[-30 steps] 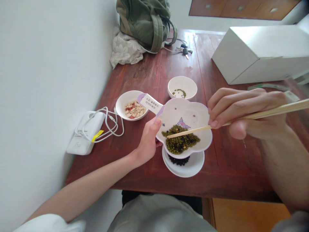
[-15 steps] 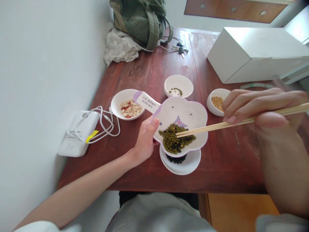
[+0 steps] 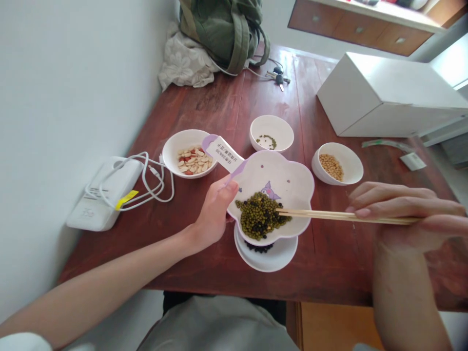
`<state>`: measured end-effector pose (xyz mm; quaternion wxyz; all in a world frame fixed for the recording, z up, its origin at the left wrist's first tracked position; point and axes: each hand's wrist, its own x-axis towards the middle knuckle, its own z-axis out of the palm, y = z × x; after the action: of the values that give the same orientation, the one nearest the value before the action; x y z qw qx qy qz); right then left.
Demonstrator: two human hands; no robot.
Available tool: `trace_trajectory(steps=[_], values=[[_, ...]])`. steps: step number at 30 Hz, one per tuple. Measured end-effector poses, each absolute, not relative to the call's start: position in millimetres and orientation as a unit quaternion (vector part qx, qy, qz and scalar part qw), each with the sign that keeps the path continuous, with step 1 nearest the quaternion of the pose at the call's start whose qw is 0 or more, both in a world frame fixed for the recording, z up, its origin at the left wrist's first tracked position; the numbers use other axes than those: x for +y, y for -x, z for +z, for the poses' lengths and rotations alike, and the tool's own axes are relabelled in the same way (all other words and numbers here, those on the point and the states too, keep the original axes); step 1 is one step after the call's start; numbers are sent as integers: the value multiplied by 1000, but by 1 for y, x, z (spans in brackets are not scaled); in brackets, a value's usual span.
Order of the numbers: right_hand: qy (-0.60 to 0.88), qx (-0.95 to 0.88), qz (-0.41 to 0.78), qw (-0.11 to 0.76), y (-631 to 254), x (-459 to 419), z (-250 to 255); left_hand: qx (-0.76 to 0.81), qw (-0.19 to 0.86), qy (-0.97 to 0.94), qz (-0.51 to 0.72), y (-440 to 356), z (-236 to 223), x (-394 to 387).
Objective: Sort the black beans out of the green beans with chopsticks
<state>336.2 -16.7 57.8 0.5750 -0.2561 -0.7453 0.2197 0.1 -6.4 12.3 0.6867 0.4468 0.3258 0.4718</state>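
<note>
The left hand (image 3: 215, 214) clamps the rim of a light, fragile-looking flower-shaped plate (image 3: 292, 175); the right hand (image 3: 402, 214) pinches chopsticks (image 3: 343, 216), tips touching slippery mung beans (image 3: 258, 217).

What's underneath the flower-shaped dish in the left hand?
A round white dish lies below the flower-shaped dish, with black beans in it. Only its front part and a few beans show; the flower-shaped dish covers the rest.
</note>
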Motion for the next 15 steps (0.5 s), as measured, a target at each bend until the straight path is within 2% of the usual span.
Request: trace_trajectory(steps=[4,10,15], values=[[267,-752,198,569,-326,-23,62,330,690,-446,465,1,10,-7],[228,-762,274,541,-311,-22,64,327,689,-447,467,-1,12,-7],[234,-738,257,578,-309,-19,53,320,681,-452,479,-1,15,-7]])
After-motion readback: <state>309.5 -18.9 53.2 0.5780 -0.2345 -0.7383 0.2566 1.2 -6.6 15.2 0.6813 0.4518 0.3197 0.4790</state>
